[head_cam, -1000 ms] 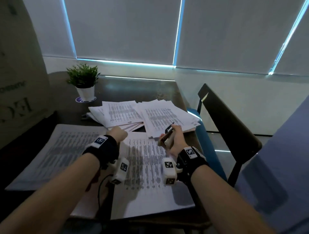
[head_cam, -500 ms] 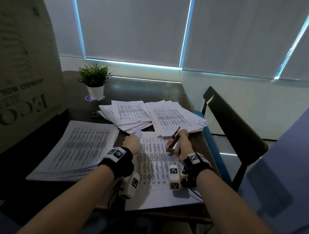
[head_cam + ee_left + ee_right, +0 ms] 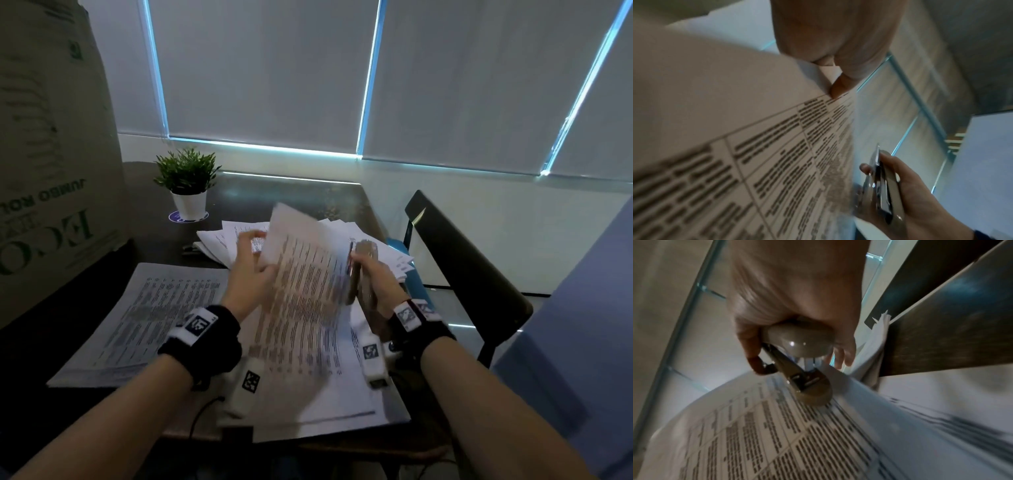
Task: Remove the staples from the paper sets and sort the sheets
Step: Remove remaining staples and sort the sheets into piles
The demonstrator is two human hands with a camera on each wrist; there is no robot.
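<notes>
The left hand [image 3: 251, 270] pinches the top sheet [image 3: 301, 281] near its far corner, thumb and fingers closed on the paper, and holds it raised and curling above the surface [image 3: 284, 192]. In the left wrist view a fingertip [image 3: 838, 89] shows at the very edge of the page. The right hand [image 3: 376, 277] is wrapped round a stapler [image 3: 363, 270], whose nose lies close to the right side of the sheet; in the right wrist view its base [image 3: 813, 391] touches or nearly touches the printed page.

The sheet is light and limp. It bends under its own weight and blurs as it swings, so it probably flaps and slides easily. A grip at one corner seems enough to carry it, but a sharp tug near any staple hole could tear it. Whether a staple is left in this set cannot be told.

Under it more printed sheets [image 3: 329, 377] lie at the near edge. A flat pile [image 3: 144, 318] sits to the left, likely the sorted one, and loose fanned sets [image 3: 219, 240] lie beyond the hands. To land the page square, a second hold on the opposite edge would help.
</notes>
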